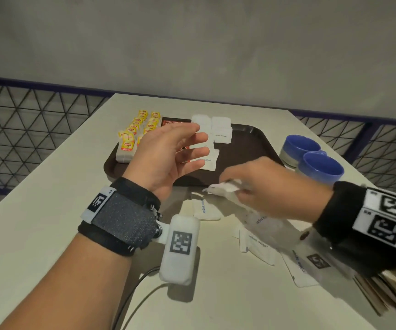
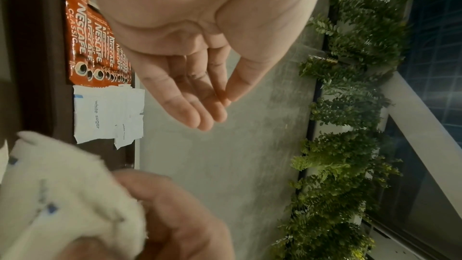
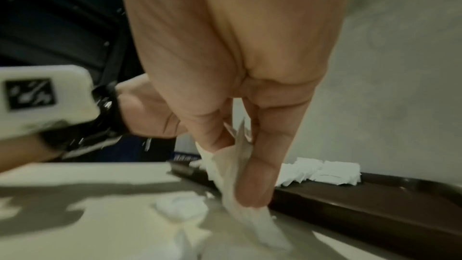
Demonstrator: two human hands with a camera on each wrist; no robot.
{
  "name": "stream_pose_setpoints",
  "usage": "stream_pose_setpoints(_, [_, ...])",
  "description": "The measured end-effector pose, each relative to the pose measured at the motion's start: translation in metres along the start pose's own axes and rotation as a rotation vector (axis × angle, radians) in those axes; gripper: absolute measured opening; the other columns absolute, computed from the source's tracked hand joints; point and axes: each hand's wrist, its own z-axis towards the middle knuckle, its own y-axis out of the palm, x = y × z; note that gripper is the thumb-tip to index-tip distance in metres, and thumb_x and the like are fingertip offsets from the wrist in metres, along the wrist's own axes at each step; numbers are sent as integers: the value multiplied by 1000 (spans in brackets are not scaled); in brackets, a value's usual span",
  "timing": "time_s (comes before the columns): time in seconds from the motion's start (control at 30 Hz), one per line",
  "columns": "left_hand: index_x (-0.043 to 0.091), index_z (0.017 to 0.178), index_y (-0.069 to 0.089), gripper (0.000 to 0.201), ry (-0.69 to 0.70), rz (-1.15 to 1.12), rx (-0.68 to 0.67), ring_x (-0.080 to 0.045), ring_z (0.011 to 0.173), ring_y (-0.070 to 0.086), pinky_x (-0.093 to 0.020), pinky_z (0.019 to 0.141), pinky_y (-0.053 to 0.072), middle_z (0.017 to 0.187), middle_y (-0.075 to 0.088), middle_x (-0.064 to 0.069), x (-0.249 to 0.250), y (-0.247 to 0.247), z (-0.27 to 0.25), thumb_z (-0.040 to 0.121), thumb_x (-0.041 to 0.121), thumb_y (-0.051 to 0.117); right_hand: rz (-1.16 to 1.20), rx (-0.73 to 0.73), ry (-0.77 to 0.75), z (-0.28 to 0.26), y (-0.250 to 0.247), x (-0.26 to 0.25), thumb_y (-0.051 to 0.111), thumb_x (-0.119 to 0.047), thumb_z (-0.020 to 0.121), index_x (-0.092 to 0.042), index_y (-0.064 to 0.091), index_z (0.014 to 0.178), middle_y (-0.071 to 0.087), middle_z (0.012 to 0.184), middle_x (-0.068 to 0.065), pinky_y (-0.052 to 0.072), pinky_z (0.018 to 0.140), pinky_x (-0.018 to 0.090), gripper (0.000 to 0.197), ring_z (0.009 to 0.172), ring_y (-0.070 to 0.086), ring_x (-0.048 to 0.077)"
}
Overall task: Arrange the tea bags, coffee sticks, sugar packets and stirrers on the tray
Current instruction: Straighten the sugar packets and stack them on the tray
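— So, how far along does the tray look?

— Well past halfway, I judge. The tea bags stand in two yellow rows at its far left corner, the coffee sticks lie fanned beside them, and some sugar packets already sit in the middle, right of the coffee. The right part of the tray is bare.

— And what is left?

— More sugar. Several loose packets lie on the table, near the tray's near edge. The stirrers, if that is what the brownish bundle at the near right is, seem untouched; it is blurred, so I cannot be sure.

— What are the hands doing?

— The right hand pinches a sugar packet between thumb and fingertips, just over the tray's near rim, above the table. The left hand hovers over the tray with fingers spread and relaxed, holding nothing.

— Anything else about?

— Two blue cups stand on the table right of the tray.

— So the step in hand?

— Probably carrying this packet to the sugar group.
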Motion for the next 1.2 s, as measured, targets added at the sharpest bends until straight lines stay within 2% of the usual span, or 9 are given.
stream_pose_setpoints(0.1, [13,113,68,19,0,8,10,-18,77,72,-29,66,60,95,77,-5,-1,0,2,96,21,68,337,18,100,-11,-16,7,64,-16,98,-38,69,111,72,99,-15,63,75,29,26,84,72,8])
stream_pose_setpoints(0.4, [21,110,70,35,-171,149,-45,-22,106,69,-45,95,53,111,77,-3,-18,9,6,92,50,62,1322,48,205,-13,-14,15,57,6,95,-16,69,121,77,114,11,49,101,56,36,113,67,41])
stream_pose_setpoints(0.6, [20,125,66,41,-195,195,-82,-23,112,70,-45,103,52,117,75,-5,-28,10,11,90,40,68,1402,7,251,2,3,21,58,3,97,-15,67,126,77,113,11,64,68,33,36,100,75,29])
stream_pose_setpoints(0.67, [16,123,67,33,-179,170,-89,-21,102,73,-39,92,57,113,76,-5,-28,10,13,94,33,65,1383,10,228,6,1,21,58,2,97,-16,67,127,77,114,11,60,76,36,36,104,74,34])
stream_pose_setpoints(0.77, [13,109,71,22,-197,118,-161,-14,70,67,-30,68,56,87,73,-3,-27,12,10,96,28,60,1374,36,179,11,-6,18,57,2,97,-18,66,125,76,116,10,45,102,62,35,117,65,44])
stream_pose_setpoints(0.83, [12,116,72,29,-240,110,-247,-25,86,68,-40,84,58,101,75,-13,-28,13,6,96,30,60,1370,35,130,15,-8,13,55,2,99,-19,63,129,75,120,7,40,108,65,38,118,66,40])
stream_pose_setpoints(0.9, [13,124,71,33,-277,105,-301,-31,101,68,-49,91,57,125,70,-20,-27,16,0,99,27,56,1352,27,83,18,-7,7,53,5,99,-21,61,132,74,123,5,43,107,66,42,118,68,36])
stream_pose_setpoints(1.03, [13,118,73,27,-333,34,-321,-25,92,74,-41,72,64,122,72,-17,-26,18,-3,99,14,54,1306,26,35,19,0,5,53,3,100,-24,58,135,73,125,1,45,105,66,44,116,69,31])
stream_pose_setpoints(1.2, [9,127,69,32,-346,11,-360,-24,102,74,-40,79,64,122,73,-16,-28,18,-1,98,15,56,1229,91,39,14,2,10,56,0,100,-24,63,128,76,117,-1,57,90,53,38,104,73,29])
